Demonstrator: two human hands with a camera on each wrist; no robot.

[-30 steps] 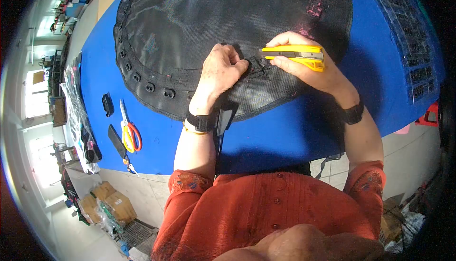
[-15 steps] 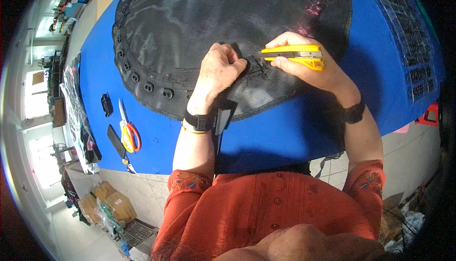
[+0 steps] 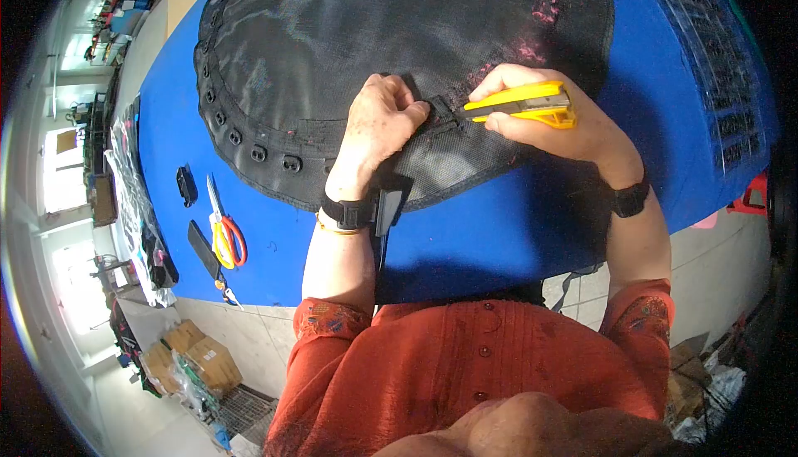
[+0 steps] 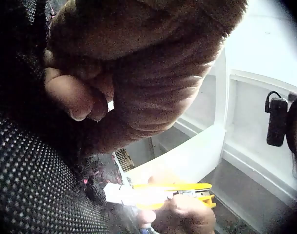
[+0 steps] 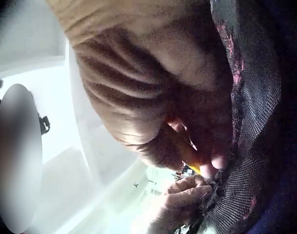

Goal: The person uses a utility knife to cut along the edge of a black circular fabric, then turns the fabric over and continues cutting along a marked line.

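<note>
Tilted toward the left hand (image 3: pixel 378 129) since earlier, the yellow utility knife (image 3: pixel 522 105) is held in the closed grip of the right hand (image 3: pixel 573 125), while black mesh (image 3: pixel 332 33) on the blue worktop (image 3: pixel 499 233) is pinched by curled left fingers.

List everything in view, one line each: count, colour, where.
table: 1, blue top, under all the work
mesh panel: 1, black with pink marks, spread over the far half of the table
utility knife: 1, yellow, gripped, tip at the mesh panel's seam
scissors: 1, red and yellow handles, on the table left of the mesh panel
small clip: 1, black, just beyond the scissors
flat strip: 1, black, near the table's near-left edge
cardboard boxes: several, brown, on the floor at lower left
left hand: 1, pinches the mesh panel at the seam
right hand: 1, grips the utility knife
</note>
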